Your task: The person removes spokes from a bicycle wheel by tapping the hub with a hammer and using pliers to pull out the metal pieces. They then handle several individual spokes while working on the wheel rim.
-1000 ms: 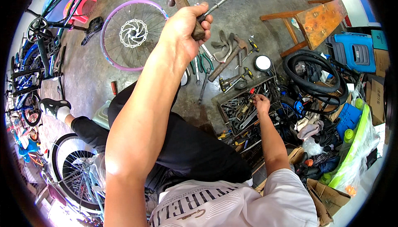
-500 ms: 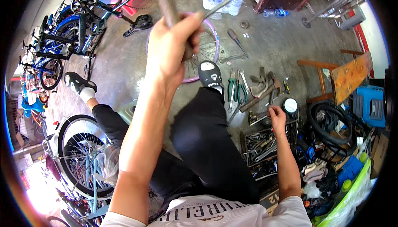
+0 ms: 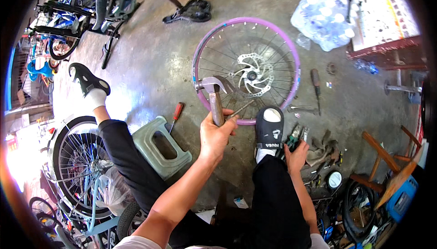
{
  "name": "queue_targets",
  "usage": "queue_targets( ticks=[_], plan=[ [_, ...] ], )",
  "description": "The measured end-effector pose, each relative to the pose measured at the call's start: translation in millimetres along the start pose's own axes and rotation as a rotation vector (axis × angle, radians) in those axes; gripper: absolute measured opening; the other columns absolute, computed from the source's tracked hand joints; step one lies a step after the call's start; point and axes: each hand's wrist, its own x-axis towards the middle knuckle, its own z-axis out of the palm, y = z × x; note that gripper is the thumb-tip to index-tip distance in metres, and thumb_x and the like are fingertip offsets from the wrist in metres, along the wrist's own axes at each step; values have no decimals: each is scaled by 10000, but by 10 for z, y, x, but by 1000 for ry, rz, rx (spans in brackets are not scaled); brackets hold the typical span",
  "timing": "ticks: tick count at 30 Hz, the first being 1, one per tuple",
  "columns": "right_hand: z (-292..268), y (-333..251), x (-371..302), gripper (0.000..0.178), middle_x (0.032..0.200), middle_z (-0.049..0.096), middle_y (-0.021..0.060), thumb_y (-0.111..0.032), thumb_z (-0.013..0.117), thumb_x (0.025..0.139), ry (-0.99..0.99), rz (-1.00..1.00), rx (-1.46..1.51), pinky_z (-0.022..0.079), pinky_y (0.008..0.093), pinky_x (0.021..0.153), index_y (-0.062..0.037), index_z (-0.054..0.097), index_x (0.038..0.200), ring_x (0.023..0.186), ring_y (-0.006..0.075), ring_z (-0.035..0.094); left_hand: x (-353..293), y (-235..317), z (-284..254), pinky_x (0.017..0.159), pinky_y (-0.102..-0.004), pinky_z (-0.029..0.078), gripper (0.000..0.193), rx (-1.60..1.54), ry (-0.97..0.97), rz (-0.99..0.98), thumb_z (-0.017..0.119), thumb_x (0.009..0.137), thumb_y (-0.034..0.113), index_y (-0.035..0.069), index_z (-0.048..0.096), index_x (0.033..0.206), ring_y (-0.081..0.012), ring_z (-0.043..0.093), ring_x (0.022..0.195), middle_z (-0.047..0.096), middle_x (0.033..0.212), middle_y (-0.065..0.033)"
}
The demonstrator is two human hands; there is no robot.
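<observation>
A person's left hand [image 3: 216,136] is grasping a wooden-handled claw hammer [image 3: 215,103] together with a slim metal rod [image 3: 241,109], the rod pointing ahead and to the right. Just beyond that hand, a purple-rimmed wheel [image 3: 252,75] is lying on the concrete floor [image 3: 154,76], its pale brake disc [image 3: 250,58] facing up. Off to the right, past a dark shoe [image 3: 269,128], the right hand [image 3: 297,154] is resting at green-handled pliers [image 3: 295,134]; whether its fingers are gripping them cannot be told. The hammer is probably weighing most at its head and feeling stiff throughout, with the wooden handle offering the surest hold. The rod is likely proving light, rigid and rather slippery, calling for a pinch near its hand end. The pliers are presumably feeling compact and solid, their green handles giving the better grip.
</observation>
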Motion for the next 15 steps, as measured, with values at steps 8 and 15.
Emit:
queue_targets(
  ticks=[8,15],
  plan=[
    [-47,-247,-32,979,1262,481,208,-115,870,656,-90,2,-99,479,540,996,-70,388,1507,1162,485,525,450,-238,171,680,-279,537,253,-111,43,47,721,935,23,-51,652,1167,-129,660,792,761,1064,-143],
    [-276,223,84,777,1318,516,195,-75,680,754,-310,87,247,488,462,1010,-58,483,1506,1178,386,573,464,-163,165,677,-291,540,249,-102,109,56,716,953,32,-40,630,1175,-130,671,797,757,1078,-174]
  ],
)
